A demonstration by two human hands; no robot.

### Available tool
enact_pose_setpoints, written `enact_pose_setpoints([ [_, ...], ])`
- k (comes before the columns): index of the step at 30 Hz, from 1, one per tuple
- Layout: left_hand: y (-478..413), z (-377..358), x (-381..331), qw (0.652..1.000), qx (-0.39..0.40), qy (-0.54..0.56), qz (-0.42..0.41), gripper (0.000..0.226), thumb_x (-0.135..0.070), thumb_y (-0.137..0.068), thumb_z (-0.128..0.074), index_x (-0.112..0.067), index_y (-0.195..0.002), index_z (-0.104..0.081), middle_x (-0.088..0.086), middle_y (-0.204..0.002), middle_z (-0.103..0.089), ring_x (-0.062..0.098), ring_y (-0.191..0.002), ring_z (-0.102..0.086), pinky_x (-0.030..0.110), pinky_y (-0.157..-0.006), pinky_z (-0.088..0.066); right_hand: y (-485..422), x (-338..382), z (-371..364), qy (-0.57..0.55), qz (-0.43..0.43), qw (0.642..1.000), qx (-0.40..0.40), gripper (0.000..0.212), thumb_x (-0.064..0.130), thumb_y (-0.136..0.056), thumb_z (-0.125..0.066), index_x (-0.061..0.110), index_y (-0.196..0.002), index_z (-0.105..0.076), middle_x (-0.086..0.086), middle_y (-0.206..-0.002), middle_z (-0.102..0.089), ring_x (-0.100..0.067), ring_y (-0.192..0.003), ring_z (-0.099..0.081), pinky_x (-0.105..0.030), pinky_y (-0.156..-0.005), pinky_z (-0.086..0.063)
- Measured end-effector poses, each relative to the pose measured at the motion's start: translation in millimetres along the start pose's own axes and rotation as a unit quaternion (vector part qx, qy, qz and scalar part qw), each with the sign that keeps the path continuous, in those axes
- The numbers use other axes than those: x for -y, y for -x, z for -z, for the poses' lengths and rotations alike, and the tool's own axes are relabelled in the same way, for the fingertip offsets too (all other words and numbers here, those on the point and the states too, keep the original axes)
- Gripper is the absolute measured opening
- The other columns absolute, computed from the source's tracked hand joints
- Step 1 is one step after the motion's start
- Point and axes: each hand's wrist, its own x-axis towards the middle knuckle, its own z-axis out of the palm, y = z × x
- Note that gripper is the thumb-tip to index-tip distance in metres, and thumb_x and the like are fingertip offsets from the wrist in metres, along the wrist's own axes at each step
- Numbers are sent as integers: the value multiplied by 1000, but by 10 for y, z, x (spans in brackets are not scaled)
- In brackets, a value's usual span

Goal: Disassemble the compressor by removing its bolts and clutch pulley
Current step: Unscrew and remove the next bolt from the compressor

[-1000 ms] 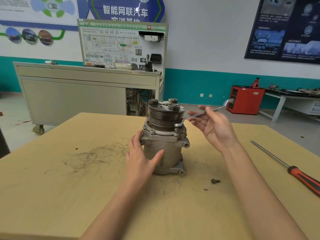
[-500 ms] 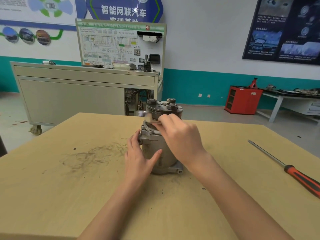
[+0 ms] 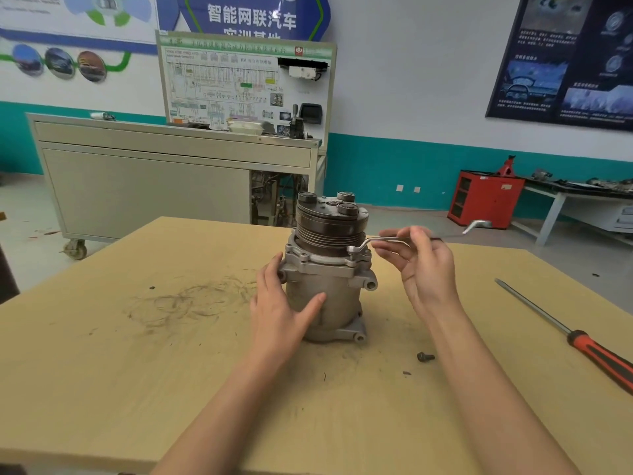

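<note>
A grey metal compressor stands upright in the middle of the wooden table, with its dark grooved clutch pulley on top. My left hand wraps around the left side of the housing, thumb across the front. My right hand pinches the shaft of a thin offset ring wrench between thumb and fingers. The wrench's ring end sits on a bolt at the right of the compressor's flange, and its handle points right. One loose bolt lies on the table in front of the compressor.
A long screwdriver with a red and black handle lies on the table at the right. Behind the table stand a grey wheeled cabinet with a display board, a red cabinet and a white bench.
Half a second ago my right hand was over the front of the pulley with the wrench swung left. It has swung back to the right, and the wrench handle points right again.
</note>
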Motion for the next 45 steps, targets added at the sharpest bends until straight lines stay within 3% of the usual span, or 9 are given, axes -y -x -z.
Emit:
enact_pose_setpoints([
  [6,0,3,0,1000,1,-1,0,90,-44,-75,-76,-21,-146,-25,-1,-141,-38,19,-126,-44,52,-105,-36,-296,-55,-14,-59,-115,992,-1,29,16,-101,-36,5,-82,-54,-14,-72,-71,-21,-64,-69,-23,-55,-54],
  [12,3,3,-1,1000,6,-3,3,90,-45,-75,-75,-22,-146,-24,-1,-141,-37,18,-126,-44,53,-105,-36,-217,232,30,181,36,979,-87,24,17,-98,-41,13,-78,-53,4,-47,-56,-7,-38,-43,-19,-39,-35],
  [17,7,1,-12,1000,0,-3,5,90,-42,-75,-76,-20,-145,-26,1,-140,-38,20,-123,-46,54,-102,-38,106,137,-264,583,86,805,66,24,40,-88,-59,17,-84,-64,6,-61,-59,-10,-55,-56,-29,-52,-47],
  [21,13,9,-21,1000,-3,-2,6,90,-41,-75,-77,-20,-145,-26,0,-139,-38,18,-123,-47,55,-100,-39,132,78,-405,691,79,714,75,28,44,-88,-58,18,-96,-63,0,-80,-67,-21,-73,-63,-36,-66,-54],
  [28,4,11,-6,1000,2,-3,1,90,-42,-75,-76,-21,-146,-25,-1,-140,-38,17,-123,-46,54,-100,-39,58,105,-389,604,56,790,85,18,28,-87,-64,11,-90,-69,-6,-79,-69,-23,-74,-64,-43,-67,-56],
  [32,11,8,4,1000,4,-5,-2,90,-43,-76,-76,-20,-146,-25,-1,-140,-38,17,-123,-45,53,-101,-39,59,239,-357,576,73,810,85,21,33,-87,-62,14,-80,-68,4,-58,-61,-7,-53,-53,-26,-50,-42],
  [37,13,14,-1,1000,6,-2,0,89,-45,-76,-74,-22,-146,-24,-3,-140,-36,16,-123,-44,53,-102,-39,-31,615,-315,398,41,916,-1,33,27,-99,-36,20,-76,-58,9,-44,-53,0,-39,-41,-17,-43,-35],
  [42,4,3,1,1000,8,-2,4,90,-45,-76,-75,-22,-146,-23,-3,-141,-35,16,-124,-44,54,-101,-39,2,649,-446,323,130,937,-16,17,20,-97,-49,19,-80,-53,0,-66,-66,-11,-49,-63,-21,-47,-50],
  [45,8,5,0,1000,6,0,2,90,-44,-76,-75,-22,-146,-23,-3,-141,-36,17,-124,-45,54,-101,-39,52,512,-486,385,222,895,-39,15,17,-93,-56,11,-80,-54,-4,-66,-66,-15,-54,-66,-34,-54,-58],
])
